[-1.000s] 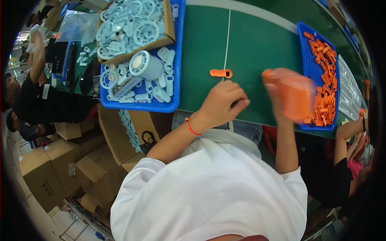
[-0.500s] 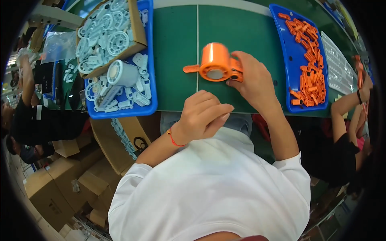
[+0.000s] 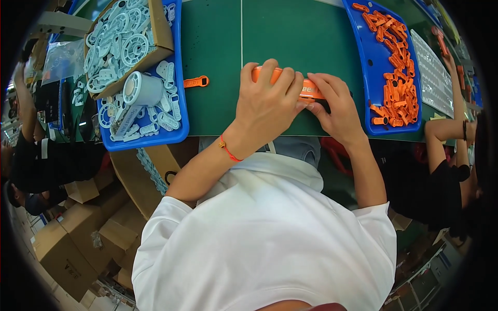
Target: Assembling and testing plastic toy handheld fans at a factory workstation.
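Note:
On the green table in front of me, both my hands close over an orange plastic part with a round drum-like body and a narrow handle (image 3: 313, 89). My left hand (image 3: 268, 101) wraps over the round body and hides most of it. The fingers and thumb of my right hand (image 3: 337, 108) pinch the handle, which has pale lettering. A flat, slim orange clip-like piece (image 3: 196, 82) lies apart on the table, left of my hands and near the blue tray of pale parts.
At left a blue tray (image 3: 179, 103) holds pale blue plastic parts and a cardboard box (image 3: 161, 46) of more. To the right, another blue tray (image 3: 371, 88) carries small orange pieces. Beyond it lies a clear plastic sheet (image 3: 431, 75). Other people sit on both sides; cartons (image 3: 67, 249) stand lower left.
My left hand has come up from near my body and closed over the orange drum. The drum has turned in my grip. The slim orange piece now shows separately at left.

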Demonstrator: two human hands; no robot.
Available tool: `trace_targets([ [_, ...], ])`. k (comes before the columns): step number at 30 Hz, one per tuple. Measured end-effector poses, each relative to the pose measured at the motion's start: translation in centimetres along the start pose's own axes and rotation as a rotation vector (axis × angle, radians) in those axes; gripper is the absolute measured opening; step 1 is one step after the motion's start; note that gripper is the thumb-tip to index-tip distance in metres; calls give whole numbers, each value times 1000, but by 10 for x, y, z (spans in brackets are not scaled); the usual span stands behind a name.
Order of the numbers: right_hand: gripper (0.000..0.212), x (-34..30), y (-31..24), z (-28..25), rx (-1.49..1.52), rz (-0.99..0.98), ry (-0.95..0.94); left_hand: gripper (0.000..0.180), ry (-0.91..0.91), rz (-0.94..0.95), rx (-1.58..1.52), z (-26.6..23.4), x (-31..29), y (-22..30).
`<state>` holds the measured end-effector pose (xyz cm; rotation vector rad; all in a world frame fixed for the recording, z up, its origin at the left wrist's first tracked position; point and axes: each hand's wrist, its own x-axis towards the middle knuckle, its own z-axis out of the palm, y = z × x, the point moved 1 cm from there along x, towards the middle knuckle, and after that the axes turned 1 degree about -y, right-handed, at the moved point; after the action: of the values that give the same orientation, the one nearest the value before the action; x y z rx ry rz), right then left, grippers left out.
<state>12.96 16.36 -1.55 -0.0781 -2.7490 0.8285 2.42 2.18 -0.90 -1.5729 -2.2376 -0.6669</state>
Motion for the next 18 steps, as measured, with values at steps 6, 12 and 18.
trace_targets([
  [6, 55, -1, -1, 1, -122, -48, 32, 44, -58, 65, 18, -5, 1, -3],
  [12, 62, 2, -5, 9, -169, -126, 87, 29, -60, 126, 93, 2, 3, -7],
  [18, 57, 1, -10, 12, -120, -18, 141, 20, -42, 147, 118, 7, 7, -5],
])
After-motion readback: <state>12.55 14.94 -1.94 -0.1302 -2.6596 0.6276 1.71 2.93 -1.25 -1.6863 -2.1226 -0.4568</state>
